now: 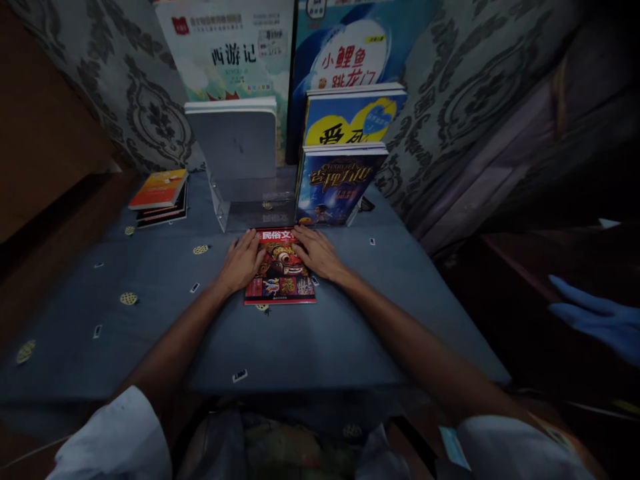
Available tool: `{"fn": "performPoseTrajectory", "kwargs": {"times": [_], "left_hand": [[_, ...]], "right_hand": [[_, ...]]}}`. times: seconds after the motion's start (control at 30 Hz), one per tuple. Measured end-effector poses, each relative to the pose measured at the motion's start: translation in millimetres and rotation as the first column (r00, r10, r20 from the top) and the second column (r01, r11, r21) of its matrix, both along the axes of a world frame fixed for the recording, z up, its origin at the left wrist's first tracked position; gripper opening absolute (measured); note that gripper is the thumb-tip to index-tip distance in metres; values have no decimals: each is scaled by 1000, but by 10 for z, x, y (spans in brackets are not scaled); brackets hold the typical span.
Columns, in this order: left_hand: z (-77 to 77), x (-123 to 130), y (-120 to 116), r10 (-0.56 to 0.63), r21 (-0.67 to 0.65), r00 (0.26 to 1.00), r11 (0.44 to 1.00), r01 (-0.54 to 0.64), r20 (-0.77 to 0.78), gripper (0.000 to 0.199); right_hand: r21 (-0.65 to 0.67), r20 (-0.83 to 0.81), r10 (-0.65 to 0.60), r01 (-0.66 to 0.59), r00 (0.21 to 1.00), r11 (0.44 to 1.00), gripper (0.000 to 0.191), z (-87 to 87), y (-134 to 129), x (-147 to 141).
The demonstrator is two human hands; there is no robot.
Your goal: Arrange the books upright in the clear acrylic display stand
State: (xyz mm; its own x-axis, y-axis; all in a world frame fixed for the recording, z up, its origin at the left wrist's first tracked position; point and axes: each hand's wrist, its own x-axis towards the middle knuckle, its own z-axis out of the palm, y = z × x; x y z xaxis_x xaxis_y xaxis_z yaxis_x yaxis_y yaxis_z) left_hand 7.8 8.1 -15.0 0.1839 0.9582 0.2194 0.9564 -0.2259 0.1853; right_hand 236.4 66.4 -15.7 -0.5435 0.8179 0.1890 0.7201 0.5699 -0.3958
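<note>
Shows white sleeves [117, 440] nearest, then the left hand [245, 259] and right hand [317, 252], palms down, fingers loosely extended and clenched on nothing, laid over the upper left and upper right of a red book [281, 267]. Has that red book flat on the cloth-covered counter [320, 353], just in front of a clear stand [250, 203]. Looks partway along, by judgement, with books already upright at the stand but the red book and a small pile [160, 193] at the left lying outside it; cannot tell how much is left beyond these. On the red book, can read 民俗文 in white along the top, cut off by the right hand, and probably a gold 福 near the foot. On the counter's cloth, can make out pineapples and little lettered tags, too small to read surely. At the right edge, well apart, shows a blue glove [600, 317], perhaps worn. Farther up, at the stand's right, can read CHARLIE and 查理九世 on the Charlie book [337, 187], then 爱 on the heart book [350, 117] behind, partly hidden. To the left, shows a grey panel [237, 143] without legible print, book or board. Farthest back, can read 西游记 on the pale book [230, 33] and 小鲤鱼跳龙门 on the carp book [350, 40], both before a patterned curtain [160, 100]; cannot read the small header lines
</note>
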Motion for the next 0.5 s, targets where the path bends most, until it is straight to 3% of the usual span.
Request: {"fn": "performPoseTrajectory", "kwargs": {"times": [0.23,0.5], "left_hand": [[-5,-4,-6,17,-51,1000,999,-17,8,54],[41,24,-23,40,-86,999,995,-39,4,54]], "right_hand": [[0,46,43,-43,998,999,58,-63,-80,23],[6,79,58,-59,995,998,60,-41,-500,79]]}}
